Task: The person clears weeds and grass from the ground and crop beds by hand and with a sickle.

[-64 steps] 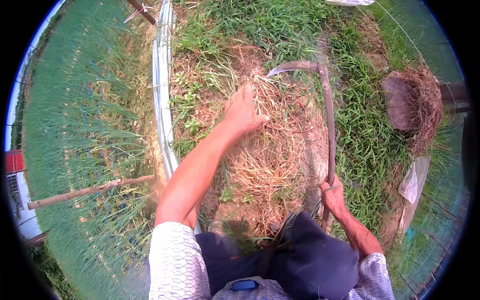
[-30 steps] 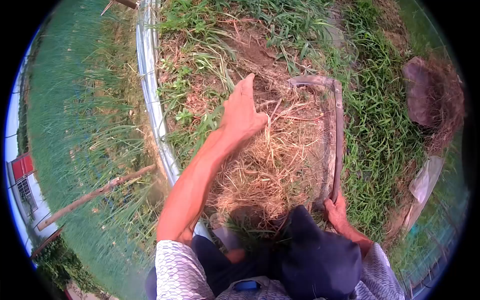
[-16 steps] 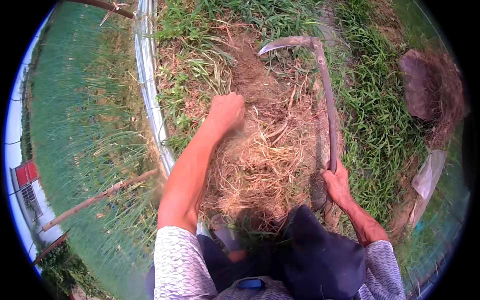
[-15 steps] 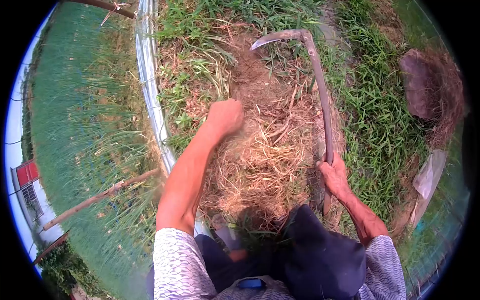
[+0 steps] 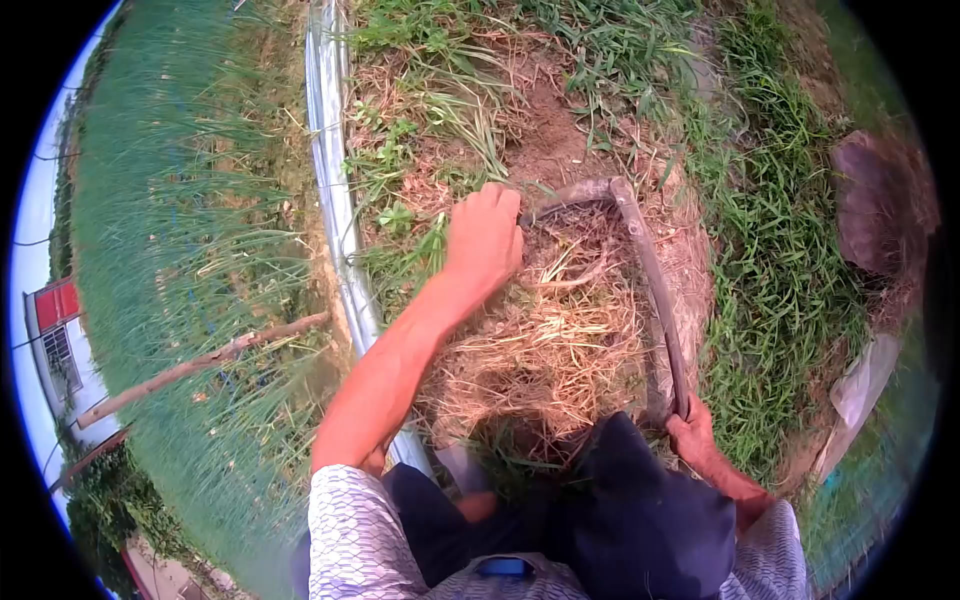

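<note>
1. Since the frame half a second ago, the long-handled sickle with a dark wooden shaft and curved metal blade has come nearer: its blade, then over the bare soil on the far side, is now just beside the left hand.
2. From the left hand, the blade lies immediately right, its tip pointing left toward the knuckles; whether they touch I cannot make out.
3. Its shaft runs near to far, leaning slightly left at the far end.
4. Nearer to the blade is the left hand, fingers curled inward; what they hold, if anything, is hidden.
5. Wrapped round the shaft's near end is the right hand.
6. Beneath lies ground with loose tan straw, bounded left by silvery plastic sheeting and right by dense green grass; reddish-brown bare soil shows farther off.
</note>
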Tool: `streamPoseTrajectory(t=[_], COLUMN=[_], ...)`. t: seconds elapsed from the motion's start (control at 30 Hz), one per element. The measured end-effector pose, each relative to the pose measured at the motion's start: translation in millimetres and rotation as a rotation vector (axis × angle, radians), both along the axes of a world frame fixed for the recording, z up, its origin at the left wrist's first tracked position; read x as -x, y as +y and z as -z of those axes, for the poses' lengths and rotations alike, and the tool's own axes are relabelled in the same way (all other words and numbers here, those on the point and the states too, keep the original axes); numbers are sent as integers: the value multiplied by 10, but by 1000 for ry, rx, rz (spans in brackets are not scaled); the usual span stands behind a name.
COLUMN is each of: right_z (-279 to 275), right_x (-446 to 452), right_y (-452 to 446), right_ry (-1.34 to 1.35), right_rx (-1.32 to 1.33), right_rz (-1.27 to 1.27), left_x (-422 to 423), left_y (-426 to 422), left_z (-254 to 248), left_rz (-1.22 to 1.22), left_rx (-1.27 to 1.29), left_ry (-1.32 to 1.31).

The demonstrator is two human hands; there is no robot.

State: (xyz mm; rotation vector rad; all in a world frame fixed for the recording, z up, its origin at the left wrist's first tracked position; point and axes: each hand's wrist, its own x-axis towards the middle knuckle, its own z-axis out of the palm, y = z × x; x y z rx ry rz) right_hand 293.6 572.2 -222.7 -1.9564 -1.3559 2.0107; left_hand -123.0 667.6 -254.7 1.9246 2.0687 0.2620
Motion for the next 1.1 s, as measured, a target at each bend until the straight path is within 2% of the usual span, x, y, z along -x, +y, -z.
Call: streamPoseTrajectory(t=[0.03,0.07,0.17,0.23,0.3,0.37,0.4,0.43,0.5,0.57,0.63,0.67,0.73,0.77,0.8,0.83,0.9,0.93,1.1], right_z=[-2,12,41,14,-16,-41,203,195,192,201,177,166,89,74,99,132,270,317,365], right_x=[166,343,1033,1518,1836,1723,1442,1219,857,685,791,875,1232,1443,1645,1837,2155,2250,2310], right_y=[170,356,1024,1335,1472,1119,911,758,566,520,653,771,1083,1234,1376,1519,1739,1838,1850], right_ry=[7,14,3,18,35,-28,-39,-82,-123,5,13,17,73,123,127,131,141,56,73], right_rx=[-65,-128,-209,-202,-111,-80,-232,-231,-219,-44,-79,-117,-127,-133,-194,-259,-353,-356,-320], right_rz=[-3,-6,-41,-46,-95,-310,-399,-412,-422,-166,-73,24,104,180,179,176,187,141,243], left_x=[44,112,359,561,740,927,948,978,994,664,621,639,789,896,1018,1105,1268,1337,1427], left_y=[122,190,202,137,118,152,85,-19,-229,-325,-253,-195,4,147,332,446,650,765,1112], left_z=[17,55,214,273,240,160,56,148,404,-132,-385,-439,-380,-365,-318,-233,-47,34,230], left_rz=[43,42,-61,-180,-143,-63,-50,-59,176,162,178,66,-134,-157,-204,-198,-117,-99,33], left_rx=[-303,-308,-233,97,72,293,215,221,651,599,638,434,102,-89,18,8,-257,-87,-92], left_ry=[193,201,488,402,434,296,275,273,193,72,3,53,155,196,284,284,348,343,298])
